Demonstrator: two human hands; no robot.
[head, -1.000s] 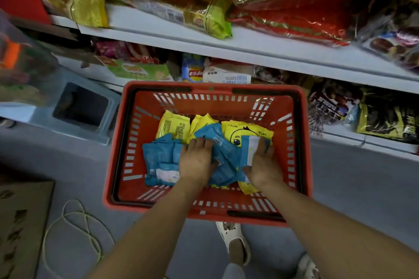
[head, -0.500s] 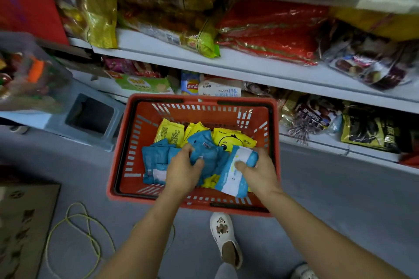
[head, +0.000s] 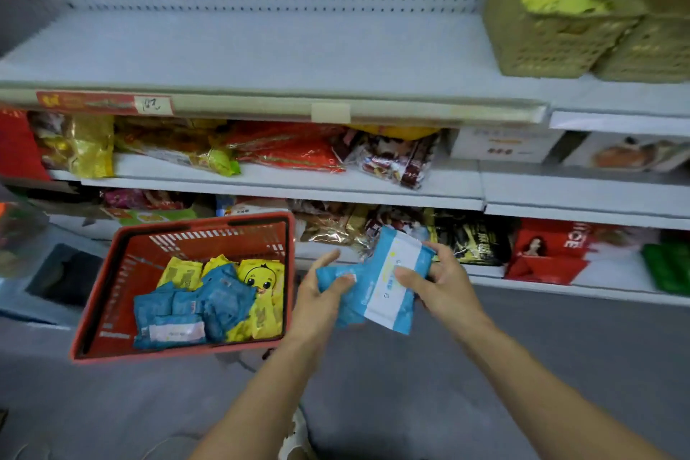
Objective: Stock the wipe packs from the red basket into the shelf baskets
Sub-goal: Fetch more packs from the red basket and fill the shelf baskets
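Note:
The red basket [head: 97,295] sits on the floor at the left, holding several blue and yellow wipe packs [head: 209,302]. Right of it, both hands hold blue wipe packs in the air. My left hand [head: 317,295] grips a blue pack [head: 334,274] with thumb on top. My right hand [head: 440,284] grips a larger blue-and-white pack [head: 392,280] by its right side. Two olive shelf baskets stand on the top shelf at the upper right; the nearer shelf basket [head: 545,37] holds yellow packs, and the second shelf basket [head: 649,48] is cut off by the frame edge.
The white top shelf [head: 261,56] runs left of the olive baskets under a pegboard back. Lower shelves are packed with snack bags [head: 283,146] and boxes. A grey bin [head: 63,273] stands left of the red basket. Grey floor lies below my arms.
Both hands have lifted blue packs out of the red basket and moved right of it. The view has tilted up, bringing the top shelf and olive baskets into sight.

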